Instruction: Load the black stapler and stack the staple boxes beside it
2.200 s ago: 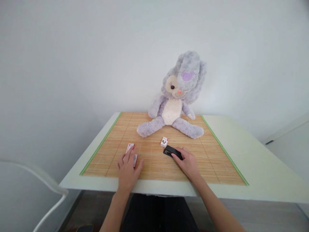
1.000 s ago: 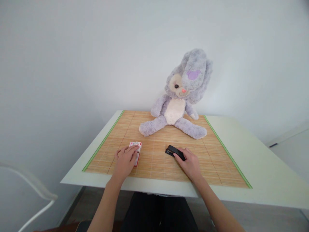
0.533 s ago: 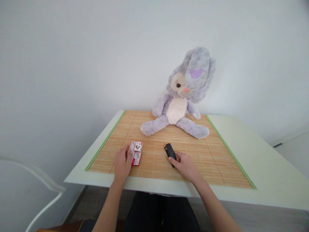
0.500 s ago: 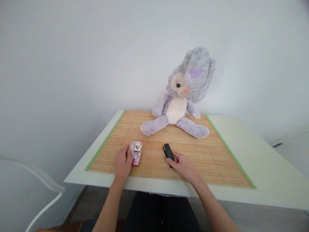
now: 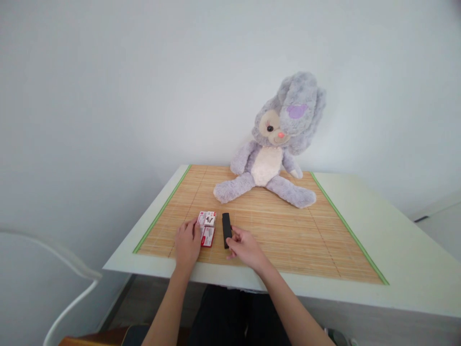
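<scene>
My left hand (image 5: pixel 188 242) rests on the mat with its fingers curled against the left side of several small red-and-white staple boxes (image 5: pixel 208 230). The boxes sit close together in a block, and the hand partly covers the left ones. To their right, a black stapler (image 5: pixel 226 229) lies lengthwise, pointing away from me, with a narrow strip of mat between it and the boxes. My right hand (image 5: pixel 244 246) pinches the stapler's near end between thumb and fingers from the right side.
A bamboo mat (image 5: pixel 281 240) with green edges covers much of the white table (image 5: pixel 403 269). At the back sits a grey plush rabbit (image 5: pixel 267 166), legs spread, against the wall. A white cable (image 5: pixel 72 307) hangs at the left.
My right hand has brought the stapler leftward, nearer to the boxes, and turned it from slanted to almost straight. My left hand stays by the boxes. The view has shifted slightly.
</scene>
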{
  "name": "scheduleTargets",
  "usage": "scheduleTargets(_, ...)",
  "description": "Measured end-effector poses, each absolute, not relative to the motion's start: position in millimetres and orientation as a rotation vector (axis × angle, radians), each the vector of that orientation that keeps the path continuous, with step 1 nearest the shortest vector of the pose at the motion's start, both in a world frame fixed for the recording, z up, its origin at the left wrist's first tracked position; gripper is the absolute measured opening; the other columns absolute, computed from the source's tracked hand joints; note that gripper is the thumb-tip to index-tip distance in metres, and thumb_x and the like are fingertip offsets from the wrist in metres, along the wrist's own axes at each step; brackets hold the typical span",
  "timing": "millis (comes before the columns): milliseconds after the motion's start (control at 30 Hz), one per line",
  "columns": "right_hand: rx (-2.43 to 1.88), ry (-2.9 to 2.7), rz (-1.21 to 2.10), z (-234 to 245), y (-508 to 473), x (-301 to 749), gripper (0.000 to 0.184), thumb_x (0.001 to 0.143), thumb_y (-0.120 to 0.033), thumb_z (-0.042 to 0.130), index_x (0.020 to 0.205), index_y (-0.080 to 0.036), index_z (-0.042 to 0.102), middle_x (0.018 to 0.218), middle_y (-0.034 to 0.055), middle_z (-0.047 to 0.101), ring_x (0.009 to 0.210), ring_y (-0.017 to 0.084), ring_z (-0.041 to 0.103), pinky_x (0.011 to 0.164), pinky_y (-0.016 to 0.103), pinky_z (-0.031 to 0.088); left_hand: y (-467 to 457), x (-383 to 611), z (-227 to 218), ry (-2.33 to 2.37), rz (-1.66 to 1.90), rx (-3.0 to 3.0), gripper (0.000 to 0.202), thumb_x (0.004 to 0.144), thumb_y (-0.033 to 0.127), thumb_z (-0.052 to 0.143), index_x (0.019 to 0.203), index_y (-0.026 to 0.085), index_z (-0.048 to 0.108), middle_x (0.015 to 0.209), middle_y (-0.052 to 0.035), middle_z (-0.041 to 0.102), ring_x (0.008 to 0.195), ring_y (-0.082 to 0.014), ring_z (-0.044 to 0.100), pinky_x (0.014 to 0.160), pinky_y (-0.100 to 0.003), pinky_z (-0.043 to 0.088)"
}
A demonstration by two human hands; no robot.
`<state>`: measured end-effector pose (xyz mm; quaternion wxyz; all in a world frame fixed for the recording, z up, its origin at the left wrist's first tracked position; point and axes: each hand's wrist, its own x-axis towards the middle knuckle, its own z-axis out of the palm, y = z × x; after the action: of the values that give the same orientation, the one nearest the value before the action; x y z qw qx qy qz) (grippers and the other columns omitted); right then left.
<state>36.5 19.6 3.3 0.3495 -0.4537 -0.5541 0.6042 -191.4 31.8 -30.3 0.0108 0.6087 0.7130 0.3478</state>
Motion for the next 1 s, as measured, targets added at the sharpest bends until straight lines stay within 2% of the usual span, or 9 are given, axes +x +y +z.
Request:
scheduleTargets(100,-1.181,-1.460,1.607,3.2,22.2,24.0,0.031,0.088,-0.024,0.059,0.118,-0.021,0.062,0.064,-0.0082,0.052,0.051,0.010,0.052,0.057,0.026,0.057,32.0,-192.5,-30.6,2.233,1.105,1.872,0.042,0.104,0.039,0.036,0.128,0.024,0.067,0.117,-0.0109,0.068,0.111,-0.0287,0.061,0.103,-0.047,0.046)
scheduleTargets(233,-1.194,-1.592,1.569,2.7,21.7,17.3,0.025,0.085,-0.023,0.062,0.110,-0.021,0.064,0.064,-0.0076,0.054,0.052,0.011,0.053,0.053,0.023,0.052,32.6,-193.8,-31.6,2.248,1.114,1.849,0.041,0.103,0.039,0.038,0.125,0.023,0.068,0.115,-0.0116,0.068,0.110,-0.0289,0.061,0.101,-0.047,0.047)
scheduleTargets(367,-1.182,-1.837,1.319,1.0,19.3,16.5,0.025,0.083,-0.020,0.065,0.108,-0.020,0.066,0.065,-0.0073,0.057,0.056,0.011,0.054,0.051,0.020,0.040,33.2,-194.3,-32.8,2.255,1.100,1.846,0.041,0.104,0.039,0.037,0.122,0.023,0.069,0.112,-0.0115,0.068,0.108,-0.0287,0.062,0.100,-0.046,0.047)
scheduleTargets(467,-1.237,-1.988,1.112,2.9,18.5,14.4,0.025,0.083,-0.020,0.066,0.108,-0.021,0.069,0.067,-0.0061,0.061,0.059,0.012,0.055,0.054,0.021,0.036,33.4,-195.1,-33.0,2.275,1.105,1.839,0.041,0.104,0.040,0.037,0.122,0.022,0.069,0.111,-0.0117,0.067,0.107,-0.0284,0.062,0.098,-0.045,0.048)
scheduleTargets(600,-1.443,-2.118,0.853,6.8,14.8,6.4,0.037,0.087,-0.033,0.070,0.124,-0.026,0.068,0.074,-0.0021,0.070,0.067,0.017,0.063,0.062,0.024,0.038,34.0,-198.1,-33.0,2.318,1.112,1.802,0.042,0.104,0.039,0.036,0.120,0.021,0.070,0.109,-0.0113,0.068,0.105,-0.0280,0.062,0.097,-0.044,0.048)
scheduleTargets(733,-1.572,-2.167,0.713,7.3,8.1,-1.9,0.056,0.091,-0.050,0.067,0.144,-0.034,0.057,0.086,0.0020,0.076,0.079,0.024,0.069,0.070,0.028,0.043,35.5,-201.7,-34.3,2.360,1.105,1.765,0.043,0.104,0.041,0.035,0.116,0.021,0.072,0.109,-0.0119,0.068,0.106,-0.0291,0.061,0.097,-0.045,0.047)
scheduleTargets(1000,-1.602,-2.201,0.670,7.4,8.5,-3.8,0.059,0.092,-0.059,0.065,0.147,-0.038,0.055,0.096,0.0042,0.078,0.088,0.028,0.072,0.074,0.033,0.047,36.4,-201.7,-34.7,2.396,1.100,1.750,0.043,0.104,0.040,0.035,0.119,0.019,0.070,0.112,-0.0134,0.067,0.108,-0.0307,0.060,0.098,-0.047,0.046)
